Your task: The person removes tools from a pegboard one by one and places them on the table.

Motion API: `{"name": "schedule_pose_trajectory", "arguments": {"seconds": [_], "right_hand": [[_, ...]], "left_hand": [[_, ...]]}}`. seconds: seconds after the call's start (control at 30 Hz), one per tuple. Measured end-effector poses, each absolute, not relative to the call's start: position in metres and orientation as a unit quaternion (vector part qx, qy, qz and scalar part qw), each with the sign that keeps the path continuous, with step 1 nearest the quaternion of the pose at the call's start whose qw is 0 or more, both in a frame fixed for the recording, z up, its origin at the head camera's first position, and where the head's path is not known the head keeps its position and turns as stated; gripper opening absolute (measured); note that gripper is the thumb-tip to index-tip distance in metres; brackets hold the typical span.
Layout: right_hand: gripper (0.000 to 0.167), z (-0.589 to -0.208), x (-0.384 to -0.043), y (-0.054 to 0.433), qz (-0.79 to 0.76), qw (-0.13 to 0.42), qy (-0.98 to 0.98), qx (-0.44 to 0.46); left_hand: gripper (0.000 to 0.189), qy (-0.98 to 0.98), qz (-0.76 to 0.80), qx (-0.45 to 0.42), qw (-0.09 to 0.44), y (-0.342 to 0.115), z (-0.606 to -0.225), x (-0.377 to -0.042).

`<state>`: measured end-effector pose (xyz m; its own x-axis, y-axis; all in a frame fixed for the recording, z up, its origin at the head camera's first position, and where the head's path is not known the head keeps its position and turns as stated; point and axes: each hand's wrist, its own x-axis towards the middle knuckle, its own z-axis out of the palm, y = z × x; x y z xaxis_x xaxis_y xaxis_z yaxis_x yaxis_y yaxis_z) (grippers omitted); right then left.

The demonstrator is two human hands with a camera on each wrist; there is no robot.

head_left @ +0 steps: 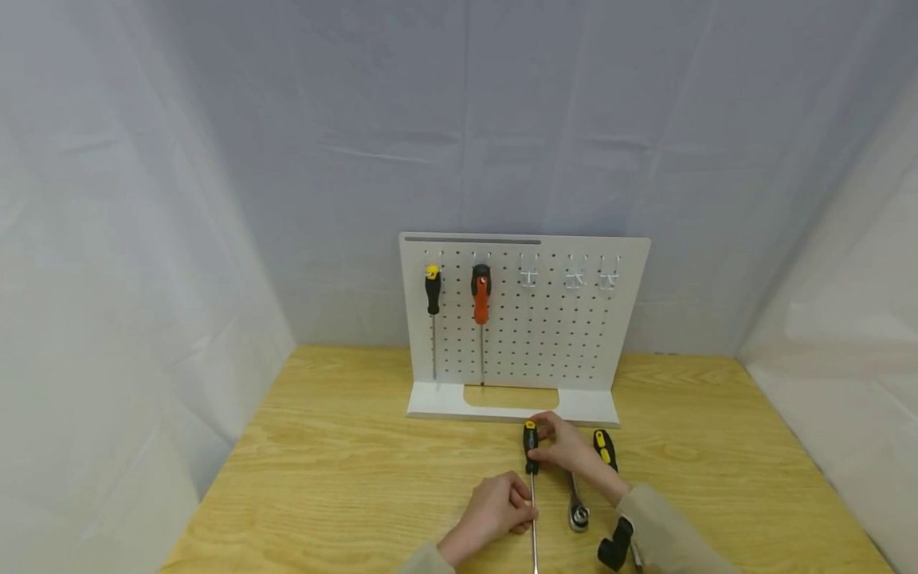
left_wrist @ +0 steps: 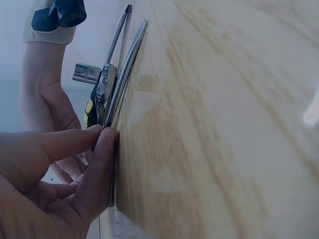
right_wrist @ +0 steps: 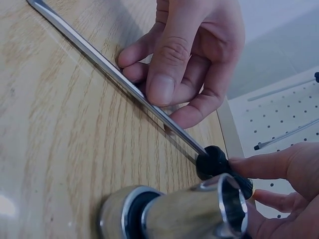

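Note:
A long screwdriver (head_left: 531,448) with a black handle and yellow end lies along the table, its flattened tip toward the person. My left hand (head_left: 493,508) pinches its steel shaft (right_wrist: 112,71) between thumb and forefinger, close to the tabletop. At the handle, my right hand (head_left: 570,451) holds the sides with thumb and fingers. Just right of it lies a ratchet wrench (head_left: 578,514), partly covered by the right hand; its socket (right_wrist: 199,211) looms large in the right wrist view. Beyond that, a black and yellow screwdriver (head_left: 605,449) is partly hidden under the right forearm.
Behind the hands stands a white pegboard (head_left: 545,335). A black screwdriver with a yellow top (head_left: 433,291) and an orange and black one (head_left: 481,295) hang on its left side. Several clear hooks (head_left: 529,275) line its upper right. White sheeting surrounds the wooden table (head_left: 323,454).

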<state>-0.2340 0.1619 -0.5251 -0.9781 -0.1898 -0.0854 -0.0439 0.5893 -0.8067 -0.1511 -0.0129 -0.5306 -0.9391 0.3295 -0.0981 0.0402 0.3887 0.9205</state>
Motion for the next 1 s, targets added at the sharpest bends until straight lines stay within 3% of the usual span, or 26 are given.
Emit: {"name": "schedule_pose_trajectory", "arguments": {"seconds": [0.6, 0.8, 1.0], "right_hand": [[0.047, -0.52, -0.235, 0.177, -0.555, 0.095, 0.822, -0.088], [0.04, -0.516, -0.242, 0.19, -0.58, 0.099, 0.792, -0.163], [0.039, -0.506, -0.245, 0.191, -0.592, 0.069, 0.784, -0.174]], "left_hand": [[0.008, 0.794, 0.58, 0.108, 0.147, -0.018, -0.53, -0.155], [0.009, 0.807, 0.566, 0.134, 0.099, -0.027, -0.527, -0.164], [0.017, 0.791, 0.589, 0.157, 0.056, -0.037, -0.522, -0.178]]}}
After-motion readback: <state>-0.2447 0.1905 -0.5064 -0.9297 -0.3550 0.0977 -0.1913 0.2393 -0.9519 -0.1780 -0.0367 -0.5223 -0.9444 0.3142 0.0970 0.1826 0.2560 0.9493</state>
